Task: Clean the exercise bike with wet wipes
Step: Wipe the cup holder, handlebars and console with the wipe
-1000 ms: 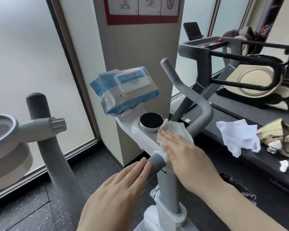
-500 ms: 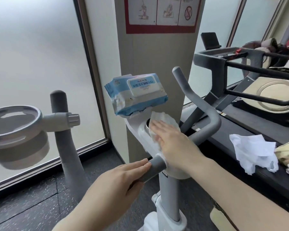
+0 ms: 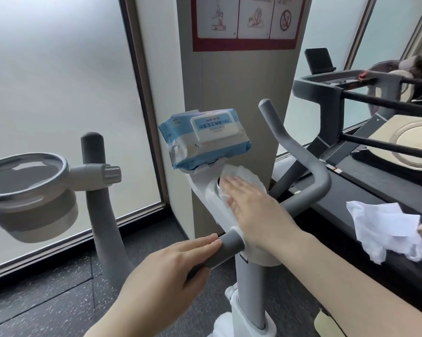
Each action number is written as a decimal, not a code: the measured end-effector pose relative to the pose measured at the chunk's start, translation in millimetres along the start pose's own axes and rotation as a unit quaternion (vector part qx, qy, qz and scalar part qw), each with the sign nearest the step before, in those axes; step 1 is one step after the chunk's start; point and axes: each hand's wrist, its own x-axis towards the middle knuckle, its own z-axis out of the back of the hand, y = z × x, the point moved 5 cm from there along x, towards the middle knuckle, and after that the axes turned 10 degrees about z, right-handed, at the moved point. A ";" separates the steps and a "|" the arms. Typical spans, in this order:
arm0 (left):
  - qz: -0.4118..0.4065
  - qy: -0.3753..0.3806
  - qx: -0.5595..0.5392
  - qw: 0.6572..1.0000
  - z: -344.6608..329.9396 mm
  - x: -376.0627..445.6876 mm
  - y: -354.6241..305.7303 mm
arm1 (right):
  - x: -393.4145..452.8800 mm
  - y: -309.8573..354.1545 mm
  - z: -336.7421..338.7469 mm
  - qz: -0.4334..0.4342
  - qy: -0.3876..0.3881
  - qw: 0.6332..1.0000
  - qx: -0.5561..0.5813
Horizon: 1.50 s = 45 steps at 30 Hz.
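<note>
My right hand [image 3: 251, 203] lies flat, fingers straight and together, pressing a white wet wipe [image 3: 241, 176] onto the round console dial of the exercise bike [image 3: 249, 283]; the dial itself is almost wholly covered, with only a sliver of its metal rim showing at the left. My left hand [image 3: 166, 276] curls round the near grey handlebar grip [image 3: 225, 249], fingers over the top and thumb beneath.

Key relation: the white console neck runs from the handlebar junction, near, up and away to the far left, where it ends under the blue wipes pack [image 3: 205, 139]. My right hand lies along that axis with the fingertips pointing far, so it is the nearer hand to any unwiped console surface; I judge the next stroke would travel along the neck, toward or away from the pack.

Containers: the wipes pack rests tilted on the console's far end, its white flip lid closed; how many wipes remain cannot be told. To the left, a grey cup holder [image 3: 27, 188] on a neighbouring upright appears to hold nothing. A crumpled white wipe [image 3: 385, 227] lies on the dark treadmill deck [image 3: 365, 190] to the right.
</note>
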 end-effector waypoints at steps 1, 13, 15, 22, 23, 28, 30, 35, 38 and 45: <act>0.002 0.000 0.002 1.000 0.1 -0.3 -0.2 | -3.3 -5.7 4.1 -0.015 -0.004 1.000 -0.009; 0.012 -0.019 0.013 1.000 -2.2 -2.1 2.4 | -14.6 -8.0 4.9 -0.003 -0.007 1.000 -0.003; 0.010 -0.027 0.017 0.999 -1.9 -2.6 2.3 | -7.8 -13.9 4.8 -0.026 0.001 1.000 0.009; 0.012 -0.023 0.019 0.999 -0.7 -3.0 0.1 | 18.0 3.6 -9.0 -0.030 -0.007 0.999 0.012; 0.010 -0.020 0.020 1.000 -1.2 -3.0 0.3 | 11.4 3.0 -7.9 -0.021 -0.004 1.000 0.014; 0.013 -0.012 0.009 1.000 -1.3 -3.0 0.6 | -5.8 -15.2 1.3 -0.026 0.000 0.999 -0.026; 0.017 -0.008 0.006 1.000 -0.6 -3.4 -0.4 | 4.2 -16.3 -1.5 -0.049 0.005 0.999 -0.017; 0.017 0.000 -0.006 1.000 -0.2 -2.9 -1.1 | 12.8 4.0 -5.2 -0.040 -0.009 0.999 0.005; 0.024 0.004 -0.003 1.000 0.2 -2.4 -1.6 | -21.5 4.8 2.5 -0.018 -0.049 0.998 0.021; 0.055 0.016 -0.002 0.998 0.8 14.5 -10.3 | -86.9 -17.2 0.0 -0.097 -0.228 0.958 0.143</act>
